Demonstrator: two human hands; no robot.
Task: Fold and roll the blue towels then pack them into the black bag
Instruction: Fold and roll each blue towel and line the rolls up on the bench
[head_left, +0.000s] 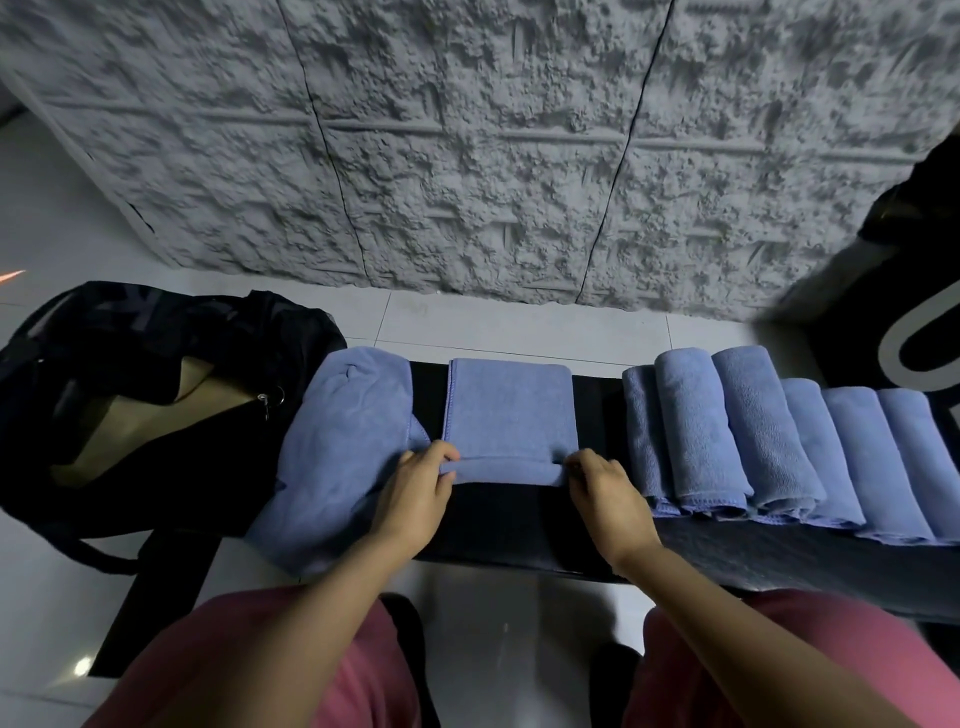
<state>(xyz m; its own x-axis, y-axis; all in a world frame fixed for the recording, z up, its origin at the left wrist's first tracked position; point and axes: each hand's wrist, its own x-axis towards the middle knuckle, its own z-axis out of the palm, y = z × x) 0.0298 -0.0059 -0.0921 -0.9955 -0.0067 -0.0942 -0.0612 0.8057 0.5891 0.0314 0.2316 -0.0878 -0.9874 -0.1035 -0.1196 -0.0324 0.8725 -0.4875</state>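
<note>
1. Bag: the black bag (130, 374) sits farthest out past the left hand, its mouth gaping toward the bench, probably so finished rolls can go straight in. No towel shows inside it.
2. The loose blue towels (343, 447) lie heaped just outside the left hand, touching it. They are likely the supply waiting to be folded.
3. The left hand (415, 493) pinches the left end of the first turn, thumb and fingers curled onto the cloth.
4. The folded blue towel (511, 410) lies flat on the black bench (509, 525) between the two hands, stretching away from the grip. Only its near edge is turned over into a thin roll, so the rolling looks barely begun.
5. The right hand (605, 493) pinches the right end in the same way. Holding both ends should keep the roll straight and even.
6. The rolled blue towels (769, 436), six of them, lie side by side beyond the right hand, touching one another and well apart from the bag, seemingly staged for packing.
</note>
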